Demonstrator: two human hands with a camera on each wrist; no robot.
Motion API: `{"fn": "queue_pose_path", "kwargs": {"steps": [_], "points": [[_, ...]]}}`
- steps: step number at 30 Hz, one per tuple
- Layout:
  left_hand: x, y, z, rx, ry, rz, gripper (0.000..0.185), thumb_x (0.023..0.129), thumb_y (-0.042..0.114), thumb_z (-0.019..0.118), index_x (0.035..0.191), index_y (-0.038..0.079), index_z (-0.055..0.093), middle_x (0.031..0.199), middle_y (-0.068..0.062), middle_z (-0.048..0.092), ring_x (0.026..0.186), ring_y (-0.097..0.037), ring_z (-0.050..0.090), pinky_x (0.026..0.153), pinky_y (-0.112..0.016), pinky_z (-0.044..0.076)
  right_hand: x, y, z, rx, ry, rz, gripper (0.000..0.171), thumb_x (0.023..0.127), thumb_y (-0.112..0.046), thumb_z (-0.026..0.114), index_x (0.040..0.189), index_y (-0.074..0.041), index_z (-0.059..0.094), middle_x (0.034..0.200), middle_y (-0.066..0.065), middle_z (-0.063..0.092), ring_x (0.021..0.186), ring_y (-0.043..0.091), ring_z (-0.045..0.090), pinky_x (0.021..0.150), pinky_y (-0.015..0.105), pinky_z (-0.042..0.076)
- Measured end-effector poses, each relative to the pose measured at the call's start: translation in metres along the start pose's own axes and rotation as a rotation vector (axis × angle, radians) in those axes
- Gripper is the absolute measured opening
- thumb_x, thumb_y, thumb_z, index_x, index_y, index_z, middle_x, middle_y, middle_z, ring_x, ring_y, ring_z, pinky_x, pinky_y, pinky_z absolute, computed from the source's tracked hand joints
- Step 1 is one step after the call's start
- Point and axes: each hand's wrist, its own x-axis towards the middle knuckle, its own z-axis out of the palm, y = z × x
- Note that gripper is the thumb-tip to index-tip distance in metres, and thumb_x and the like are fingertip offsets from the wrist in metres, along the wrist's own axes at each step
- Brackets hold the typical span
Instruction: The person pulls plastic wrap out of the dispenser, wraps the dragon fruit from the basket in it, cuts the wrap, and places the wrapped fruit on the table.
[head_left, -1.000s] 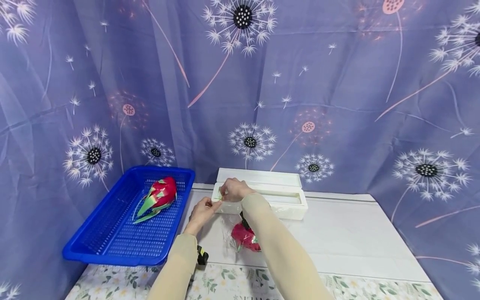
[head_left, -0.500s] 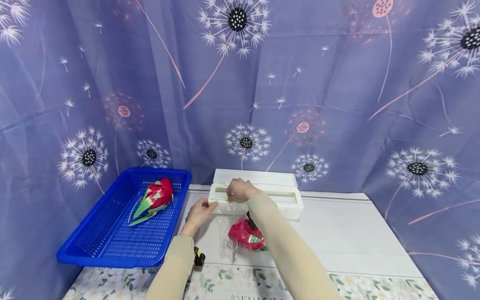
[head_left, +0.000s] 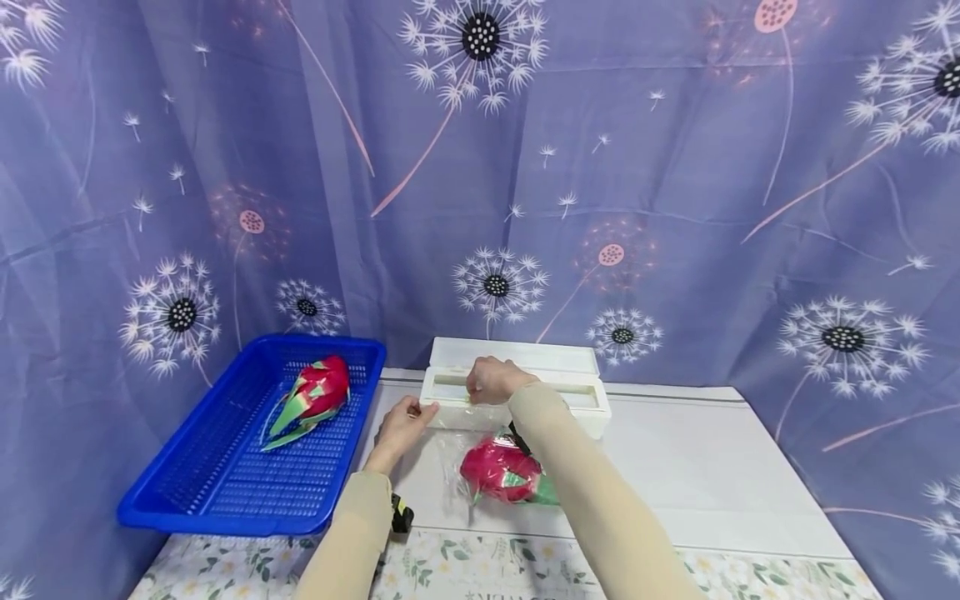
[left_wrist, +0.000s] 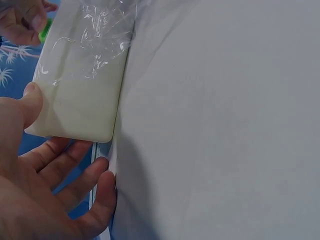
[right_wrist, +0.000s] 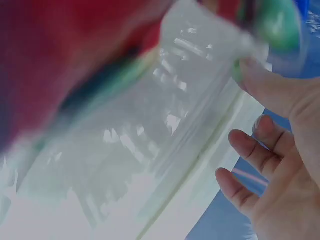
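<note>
A white cling-film box point(head_left: 577, 400) lies open at the back of the table, with clear film point(head_left: 453, 454) pulled out toward me. On the film rests a red dragon fruit point(head_left: 498, 471), seen as a red blur point(right_wrist: 60, 50) in the right wrist view. My left hand point(head_left: 401, 425) steadies the box's left end point(left_wrist: 80, 100): the thumb point(left_wrist: 30, 97) presses its corner and the fingers lie loose beneath. My right hand point(head_left: 491, 383) sits on the box's front rim and pinches a small green piece point(left_wrist: 45, 31) there. Wrinkled film point(right_wrist: 150, 150) stretches below that hand point(right_wrist: 285, 165).
A blue plastic basket point(head_left: 225, 500) stands at the left with a second dragon fruit point(head_left: 318, 396) wrapped in film inside it. A floral cloth point(head_left: 465, 571) covers the table's front edge. The white tabletop point(head_left: 712, 475) stretches to the right. A dandelion-print curtain hangs behind.
My right hand has slid to the right along the box's front rim, away from the left end. The left hand has stayed at the box's left end.
</note>
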Motion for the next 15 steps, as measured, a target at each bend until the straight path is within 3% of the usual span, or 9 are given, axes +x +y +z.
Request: {"fn": "queue_pose_path", "kwargs": {"steps": [15], "points": [[-0.002, 0.003, 0.000, 0.003, -0.016, -0.002, 0.035, 0.092, 0.045, 0.065, 0.094, 0.010, 0.059, 0.097, -0.007, 0.064, 0.090, -0.024, 0.058, 0.074, -0.039, 0.044, -0.038, 0.034, 0.001, -0.004, 0.048, -0.059, 0.004, 0.089, -0.018, 0.072, 0.091, -0.019, 0.075, 0.099, 0.001, 0.057, 0.100, 0.022, 0.055, 0.086, 0.059, 0.044]]}}
